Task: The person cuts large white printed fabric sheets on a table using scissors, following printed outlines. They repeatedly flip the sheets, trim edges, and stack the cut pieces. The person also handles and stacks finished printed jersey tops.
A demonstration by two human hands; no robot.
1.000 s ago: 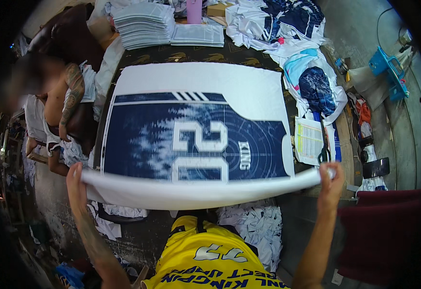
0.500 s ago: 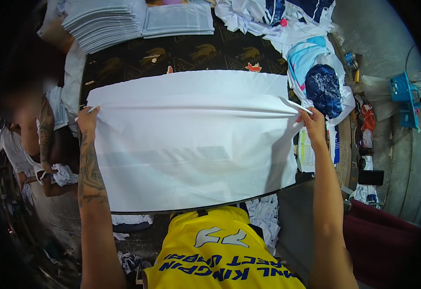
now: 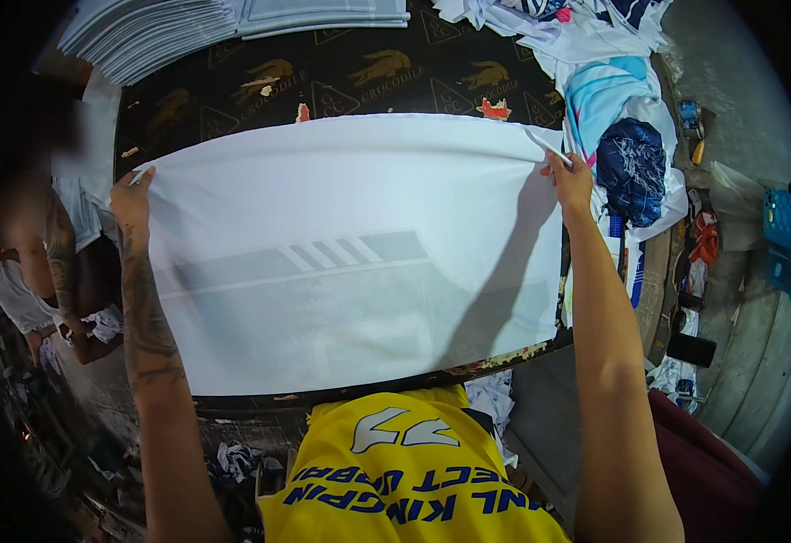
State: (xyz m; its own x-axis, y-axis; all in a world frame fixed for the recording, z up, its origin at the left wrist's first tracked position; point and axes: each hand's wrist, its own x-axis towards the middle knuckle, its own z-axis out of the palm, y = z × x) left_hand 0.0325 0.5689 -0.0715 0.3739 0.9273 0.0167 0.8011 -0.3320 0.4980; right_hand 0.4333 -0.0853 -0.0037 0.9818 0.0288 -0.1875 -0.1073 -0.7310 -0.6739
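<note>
White cloth [image 3: 350, 204] over the near part of a dark tabletop [image 3: 359, 81], gripped at both far corners.
Left hand [image 3: 131, 201]: fingers closed on the cloth's far left corner; mid-span, a printed pattern shows faintly through; right hand [image 3: 574, 185]: thumb and fingers pinched shut on the far right corner; beyond, a crumpled navy bundle [image 3: 631, 172] lies near.

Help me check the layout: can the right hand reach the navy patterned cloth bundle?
Probably yes: the right hand is near the navy patterned cloth bundle, which nothing visibly covers, though the hand should first release the white fabric sheet.
</note>
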